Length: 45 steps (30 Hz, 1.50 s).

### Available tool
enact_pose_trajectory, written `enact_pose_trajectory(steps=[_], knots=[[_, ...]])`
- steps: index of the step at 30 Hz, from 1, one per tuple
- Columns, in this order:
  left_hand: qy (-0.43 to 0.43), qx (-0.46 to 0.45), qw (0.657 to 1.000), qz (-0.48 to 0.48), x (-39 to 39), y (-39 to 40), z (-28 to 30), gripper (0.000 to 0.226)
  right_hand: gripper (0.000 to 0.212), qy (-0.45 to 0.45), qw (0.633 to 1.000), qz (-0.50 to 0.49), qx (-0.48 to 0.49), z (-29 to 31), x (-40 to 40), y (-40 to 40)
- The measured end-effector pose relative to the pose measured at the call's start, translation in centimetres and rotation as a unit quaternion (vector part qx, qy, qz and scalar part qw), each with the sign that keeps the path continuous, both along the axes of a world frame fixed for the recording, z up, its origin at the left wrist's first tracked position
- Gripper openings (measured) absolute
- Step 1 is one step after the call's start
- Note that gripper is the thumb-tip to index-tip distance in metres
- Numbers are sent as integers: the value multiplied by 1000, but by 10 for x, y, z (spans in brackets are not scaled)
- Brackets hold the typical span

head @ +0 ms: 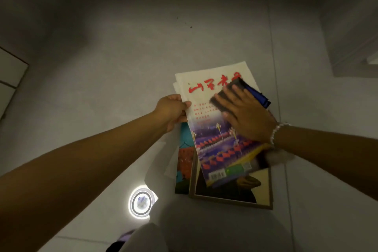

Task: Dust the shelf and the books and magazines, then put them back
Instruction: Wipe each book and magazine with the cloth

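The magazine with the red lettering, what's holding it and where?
The left hand pinches the white magazine with red lettering at its left edge, near the top. The right hand presses a dark cloth flat onto its cover.

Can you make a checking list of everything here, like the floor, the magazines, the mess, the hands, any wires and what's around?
Surface: pale grey tiled floor, with a round lamp reflection.
Job's things: white magazine with red title and a night street photo, held above a stack of other magazines and a dark-framed picture book lying on the floor; dark cloth with a blue edge pressed on the cover.
Clutter: small dark specks on the floor.
Hands: left hand grips the magazine's left edge; right hand, fingers flat, presses the cloth; beaded bracelet on that wrist.
Cables: nothing seen.
Surroundings: white cabinet panels at left; pale furniture corner at right.
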<state>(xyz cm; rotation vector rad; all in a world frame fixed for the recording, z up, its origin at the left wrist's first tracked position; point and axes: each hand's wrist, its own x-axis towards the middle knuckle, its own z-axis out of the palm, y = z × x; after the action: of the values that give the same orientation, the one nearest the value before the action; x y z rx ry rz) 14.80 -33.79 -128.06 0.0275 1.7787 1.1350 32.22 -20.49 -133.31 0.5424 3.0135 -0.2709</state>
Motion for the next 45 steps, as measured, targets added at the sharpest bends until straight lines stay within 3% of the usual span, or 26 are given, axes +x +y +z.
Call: enact_pose_trajectory(steps=[3, 8, 14, 18, 20, 22, 25, 28, 29, 32, 34, 42, 44, 45], knots=[[4, 3, 1000, -1, -3, 5, -1, 12, 55, 1, 1000, -23, 1, -3, -3, -21], [10, 12, 999, -43, -1, -4, -3, 18, 50, -17, 985, 170, 21, -7, 20, -39], [51, -14, 998, -18, 8, -2, -4, 20, 50, -2, 996, 84, 39, -7, 38, -58], [62, -14, 998, -18, 9, -2, -5, 22, 50, -20, 964, 258, 56, -5, 53, -69], [61, -9, 998, -20, 9, -3, -5, 24, 51, -29, 954, 292, 65, -2, 57, -55], [47, -4, 999, -8, 8, -3, -4, 25, 50, -31, 970, 233, 66, -2, 61, -37], [31, -7, 999, 20, 10, -2, -5, 32, 50, -10, 997, 65, 45, -5, 64, -19], [42, -10, 999, 34, 13, -2, -6, 32, 52, 18, 997, -69, 33, -12, 58, -39], [46, -9, 998, 34, 14, -2, -6, 31, 51, 20, 997, -64, 39, -13, 57, -53], [52, -9, 998, 26, 15, -2, -6, 30, 49, 18, 993, 101, 49, -13, 65, -82], [53, -14, 998, 19, 14, -2, -4, 31, 48, 18, 987, 151, 56, -12, 69, -73], [58, -40, 997, 22, 9, -2, 0, 30, 56, 41, 991, -127, -17, -13, 61, -19], [64, -44, 997, 20, 6, -3, 1, 29, 58, 42, 990, -131, -21, -10, 55, -30], [66, -46, 997, 17, 5, -5, 2, 28, 56, 38, 995, -87, -8, -11, 56, -39]])
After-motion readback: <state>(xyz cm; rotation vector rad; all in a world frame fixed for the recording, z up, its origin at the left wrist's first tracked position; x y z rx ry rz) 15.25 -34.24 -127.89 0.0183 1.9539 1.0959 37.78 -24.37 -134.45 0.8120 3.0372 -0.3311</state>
